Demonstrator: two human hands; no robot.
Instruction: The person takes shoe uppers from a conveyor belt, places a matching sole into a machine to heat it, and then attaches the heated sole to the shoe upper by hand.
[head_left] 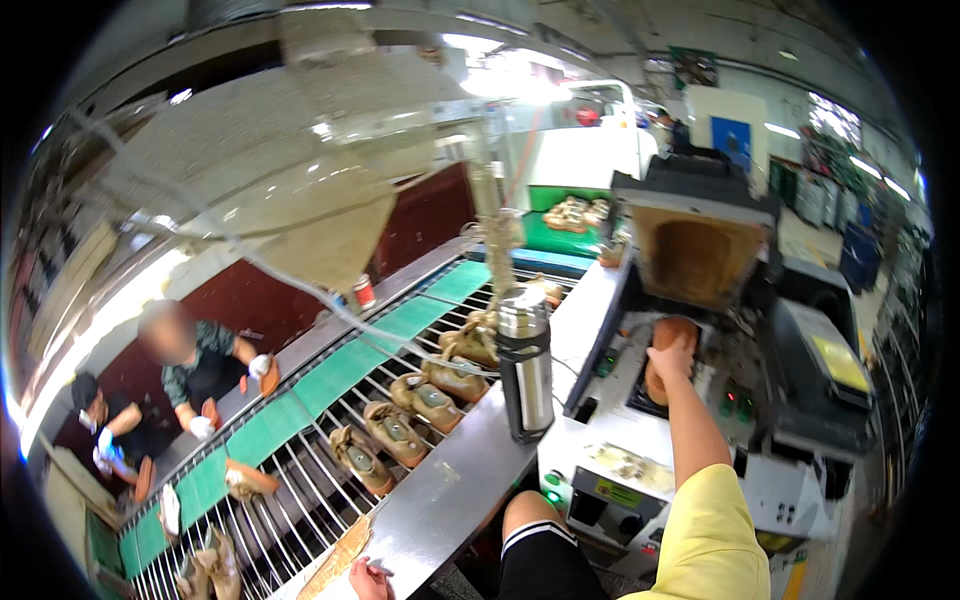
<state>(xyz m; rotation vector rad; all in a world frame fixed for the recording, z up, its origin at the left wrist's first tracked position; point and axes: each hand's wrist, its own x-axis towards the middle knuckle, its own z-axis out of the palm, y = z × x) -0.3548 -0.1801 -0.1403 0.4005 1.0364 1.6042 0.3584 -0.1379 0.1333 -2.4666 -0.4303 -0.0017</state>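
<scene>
In the machine (700, 250), right hand (672, 358), brown shoe (668, 335)

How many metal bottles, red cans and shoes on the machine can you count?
Metal bottle: 1
Red can: 1
Brown shoe on the machine, under the right hand: 1
Total: 3

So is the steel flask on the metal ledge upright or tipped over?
Upright. The steel flask stands on its base on the metal ledge, cap on top, beside the conveyor rack.
</scene>
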